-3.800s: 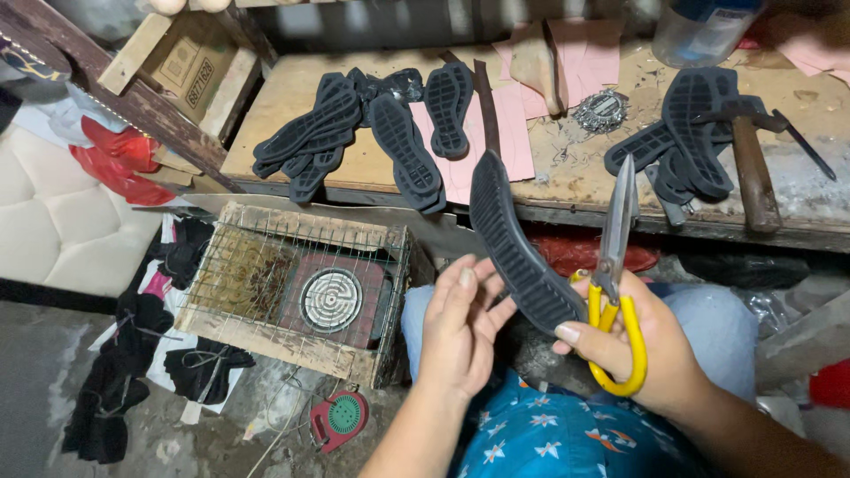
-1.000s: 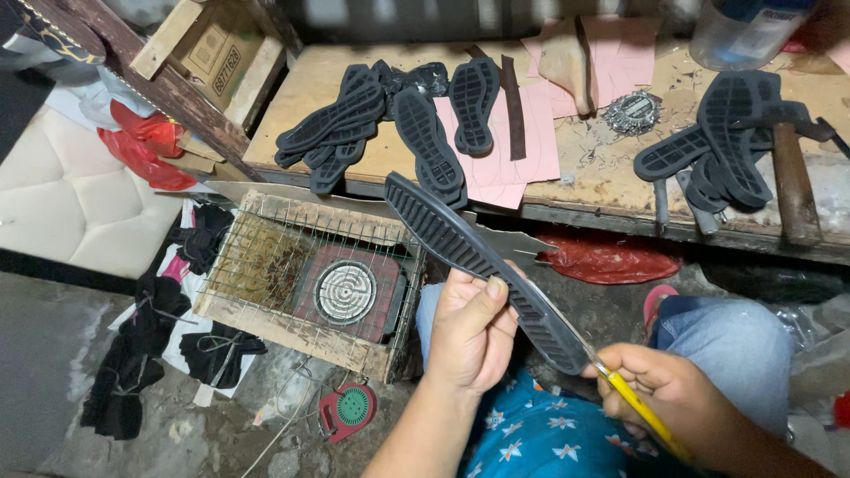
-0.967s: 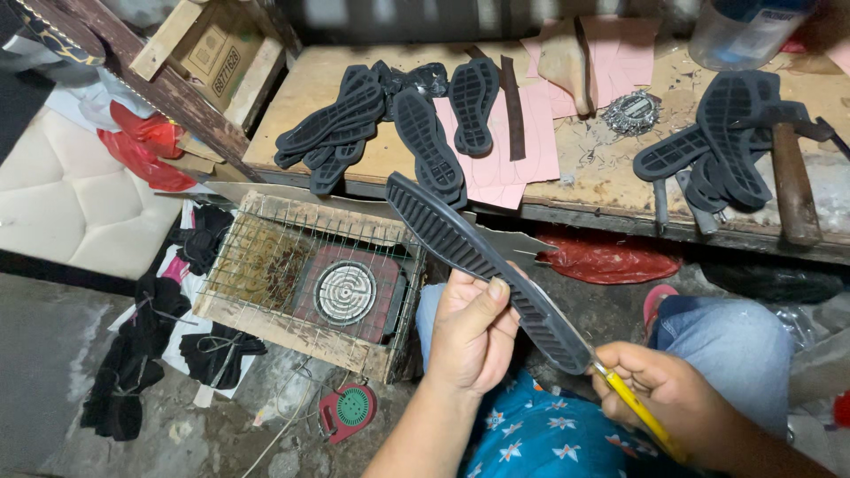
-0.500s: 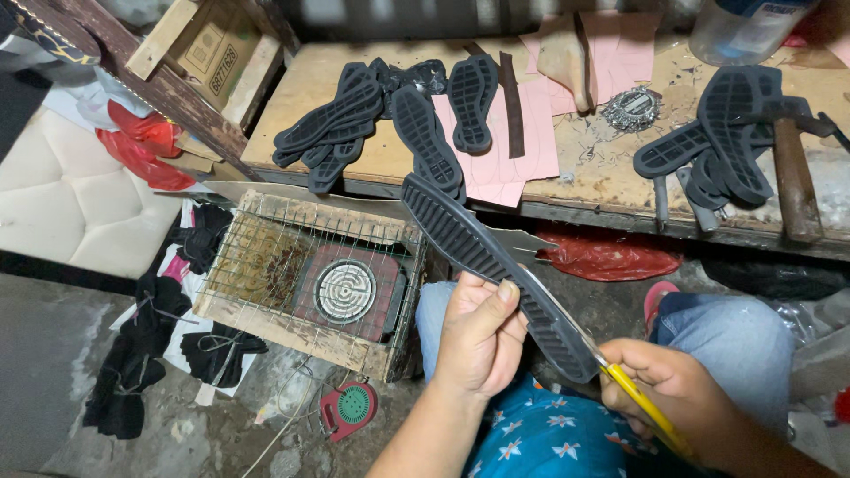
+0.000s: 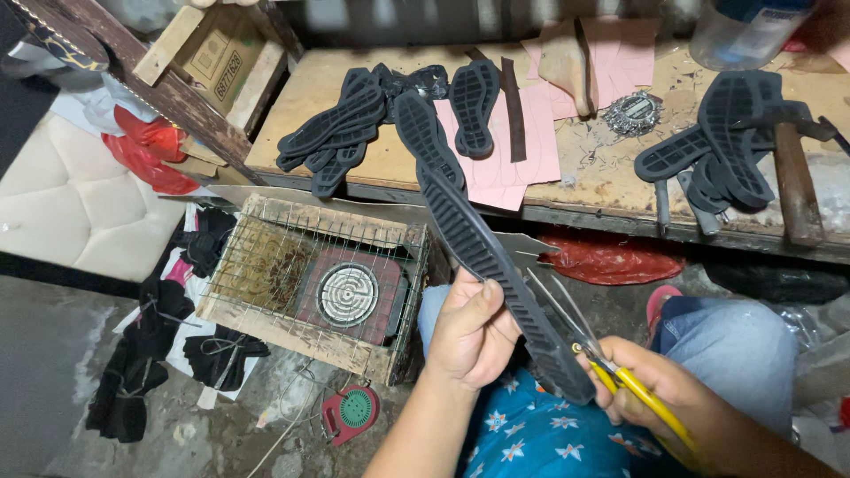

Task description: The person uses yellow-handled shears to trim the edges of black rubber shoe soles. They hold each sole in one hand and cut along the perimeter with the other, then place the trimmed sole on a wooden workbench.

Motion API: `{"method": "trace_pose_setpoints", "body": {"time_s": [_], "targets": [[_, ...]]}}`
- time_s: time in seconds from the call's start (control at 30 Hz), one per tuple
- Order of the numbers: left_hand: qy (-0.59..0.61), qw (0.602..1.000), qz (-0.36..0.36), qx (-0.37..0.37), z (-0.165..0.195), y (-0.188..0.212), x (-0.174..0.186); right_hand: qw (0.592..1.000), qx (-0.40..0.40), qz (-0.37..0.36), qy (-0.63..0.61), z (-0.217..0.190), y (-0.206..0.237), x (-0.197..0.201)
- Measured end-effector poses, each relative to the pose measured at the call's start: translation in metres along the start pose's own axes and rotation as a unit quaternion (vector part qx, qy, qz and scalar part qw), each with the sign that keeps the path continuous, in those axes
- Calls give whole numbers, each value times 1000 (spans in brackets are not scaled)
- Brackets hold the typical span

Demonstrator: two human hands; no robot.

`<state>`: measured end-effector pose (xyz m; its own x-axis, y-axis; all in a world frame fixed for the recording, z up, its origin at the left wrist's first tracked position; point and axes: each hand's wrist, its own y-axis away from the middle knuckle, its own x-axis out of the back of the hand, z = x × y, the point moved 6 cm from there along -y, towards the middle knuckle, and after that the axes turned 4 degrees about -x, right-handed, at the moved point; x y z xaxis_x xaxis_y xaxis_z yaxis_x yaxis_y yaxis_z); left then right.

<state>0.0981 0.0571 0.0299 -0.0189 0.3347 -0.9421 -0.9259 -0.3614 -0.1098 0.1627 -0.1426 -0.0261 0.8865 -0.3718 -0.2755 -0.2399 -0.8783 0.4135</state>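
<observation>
Black rubber sole (image 5: pixel 496 265) slants from upper left down to lower right above the lap; left hand (image 5: pixel 469 332) clamps its middle, right hand (image 5: pixel 660 398) grips yellow-handled scissors (image 5: pixel 602 363), blades against its right edge.

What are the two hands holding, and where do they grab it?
The left hand grips the black shoe sole around its middle. The right hand holds the scissors by their yellow handles, blades open beside the sole's edge.

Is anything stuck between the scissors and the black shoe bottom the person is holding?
Nothing visible. The left hand grips the black sole, and the yellow-handled scissors in the right hand lie open right along its edge, with no object between blades and rubber.
</observation>
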Motion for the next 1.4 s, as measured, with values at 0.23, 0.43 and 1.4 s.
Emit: {"method": "trace_pose_setpoints", "body": {"time_s": [0.23,0.43,1.4], "targets": [[0,999,23,-37,-7,-2,18,991,-120,55,34,1,0,-7],[-25,998,41,-50,-12,-1,15,980,-170,105,6,9,0,1],[3,999,49,-16,-27,6,18,970,-196,140,-15,8,2,-4]]}}
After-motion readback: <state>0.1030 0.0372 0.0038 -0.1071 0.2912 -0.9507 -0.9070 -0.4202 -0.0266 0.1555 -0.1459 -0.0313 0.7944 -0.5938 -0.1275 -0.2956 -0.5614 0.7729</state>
